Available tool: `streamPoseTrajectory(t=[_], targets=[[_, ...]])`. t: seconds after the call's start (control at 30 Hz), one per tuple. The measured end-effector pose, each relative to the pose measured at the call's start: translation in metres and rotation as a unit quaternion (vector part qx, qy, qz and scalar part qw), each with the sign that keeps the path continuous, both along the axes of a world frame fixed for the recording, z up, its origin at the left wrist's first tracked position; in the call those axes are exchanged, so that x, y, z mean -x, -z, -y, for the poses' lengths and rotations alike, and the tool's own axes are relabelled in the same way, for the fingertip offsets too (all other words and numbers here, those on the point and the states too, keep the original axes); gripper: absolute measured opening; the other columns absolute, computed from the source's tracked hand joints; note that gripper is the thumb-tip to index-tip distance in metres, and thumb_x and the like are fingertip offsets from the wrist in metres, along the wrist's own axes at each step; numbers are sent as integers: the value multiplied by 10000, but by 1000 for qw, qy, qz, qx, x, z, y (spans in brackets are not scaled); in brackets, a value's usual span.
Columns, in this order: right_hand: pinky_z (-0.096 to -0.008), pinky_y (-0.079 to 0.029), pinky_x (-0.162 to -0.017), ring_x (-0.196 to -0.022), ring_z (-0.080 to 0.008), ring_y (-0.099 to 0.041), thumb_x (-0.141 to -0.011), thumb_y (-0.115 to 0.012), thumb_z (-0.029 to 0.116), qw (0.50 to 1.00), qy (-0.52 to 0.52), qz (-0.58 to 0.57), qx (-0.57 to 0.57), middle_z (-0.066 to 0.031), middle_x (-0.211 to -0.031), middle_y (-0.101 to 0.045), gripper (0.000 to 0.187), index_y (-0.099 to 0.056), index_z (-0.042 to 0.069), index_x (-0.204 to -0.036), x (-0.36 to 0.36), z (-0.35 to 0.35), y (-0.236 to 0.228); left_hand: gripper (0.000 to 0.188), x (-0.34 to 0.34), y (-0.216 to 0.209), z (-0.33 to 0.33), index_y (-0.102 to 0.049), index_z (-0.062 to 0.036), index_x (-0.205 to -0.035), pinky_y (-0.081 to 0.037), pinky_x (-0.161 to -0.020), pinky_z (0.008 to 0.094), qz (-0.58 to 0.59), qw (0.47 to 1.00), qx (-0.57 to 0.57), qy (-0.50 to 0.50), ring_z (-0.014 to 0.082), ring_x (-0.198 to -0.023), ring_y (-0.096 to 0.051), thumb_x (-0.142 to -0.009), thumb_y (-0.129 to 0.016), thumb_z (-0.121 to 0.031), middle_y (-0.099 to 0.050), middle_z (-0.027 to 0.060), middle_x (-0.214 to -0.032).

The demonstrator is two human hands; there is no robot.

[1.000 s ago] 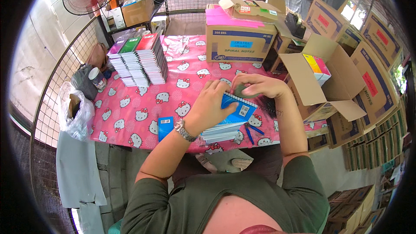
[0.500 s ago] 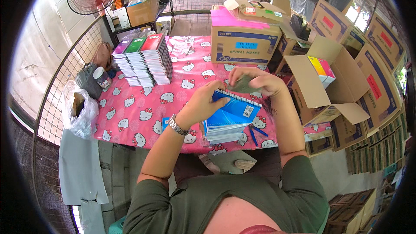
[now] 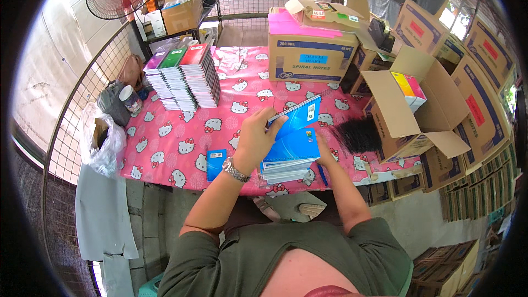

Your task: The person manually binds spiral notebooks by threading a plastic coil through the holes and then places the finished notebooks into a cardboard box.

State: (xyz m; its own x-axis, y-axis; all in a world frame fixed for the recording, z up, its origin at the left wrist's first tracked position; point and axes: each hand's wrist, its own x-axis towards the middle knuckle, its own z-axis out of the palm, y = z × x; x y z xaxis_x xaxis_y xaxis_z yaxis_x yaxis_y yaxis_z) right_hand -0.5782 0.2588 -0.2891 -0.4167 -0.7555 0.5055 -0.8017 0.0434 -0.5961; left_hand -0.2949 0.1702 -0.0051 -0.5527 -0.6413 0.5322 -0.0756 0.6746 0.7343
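Head view: on the pink table (image 3: 165,157), the stack (image 3: 289,151) sits just before you; avoid leaning on it, lest it slide. Your hands are apart. The notebook (image 3: 301,116) is tilted above the stack, gripped by your left hand (image 3: 263,137), thumb on its cover. Pinch firmly without creasing it, probably clear of the coil (image 3: 297,106). Your right hand (image 3: 324,151) is beside the stack, near a blue handle (image 3: 322,175); whether it grips anything, you cannot tell.

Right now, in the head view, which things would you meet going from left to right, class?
Translucent plastic bag, green-topped notebook stack, lone blue notebook, left hand, right hand, open carton with spread flaps.
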Motion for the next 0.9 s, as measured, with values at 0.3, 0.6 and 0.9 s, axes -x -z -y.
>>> streamPoseTrajectory(t=[0.3,0.6,0.9], targets=[[-416,-416,-996,-1070,-271,-597,-868,-717,149,960,-176,-202,82,-100,-1081,-655,263,-657,81,-1115,-114,-13,-340,236,-7,11,-8,-645,21,-871,-431,-515,339,-11,990,-129,-51,183,-520,-522,-832,-784,-165,-574,123,-615],[-460,-346,-987,-1016,-255,-612,-886,-677,172,909,-339,-228,-82,-58,-934,-659,93,-671,118,-961,-111,10,-362,255,-11,15,-13,-642,12,-791,-471,-469,251,-2,996,-12,-92,86,-534,-617,-843,-805,-177,-582,39,-572],[-504,-253,-1131,-1134,-213,-612,-881,-646,176,912,-266,-277,-143,-55,-1059,-696,250,-713,140,-1119,-118,2,-368,209,-11,15,-11,-650,4,-907,-462,-466,258,23,995,-37,-94,82,-523,-594,-853,-789,-144,-576,35,-588]])
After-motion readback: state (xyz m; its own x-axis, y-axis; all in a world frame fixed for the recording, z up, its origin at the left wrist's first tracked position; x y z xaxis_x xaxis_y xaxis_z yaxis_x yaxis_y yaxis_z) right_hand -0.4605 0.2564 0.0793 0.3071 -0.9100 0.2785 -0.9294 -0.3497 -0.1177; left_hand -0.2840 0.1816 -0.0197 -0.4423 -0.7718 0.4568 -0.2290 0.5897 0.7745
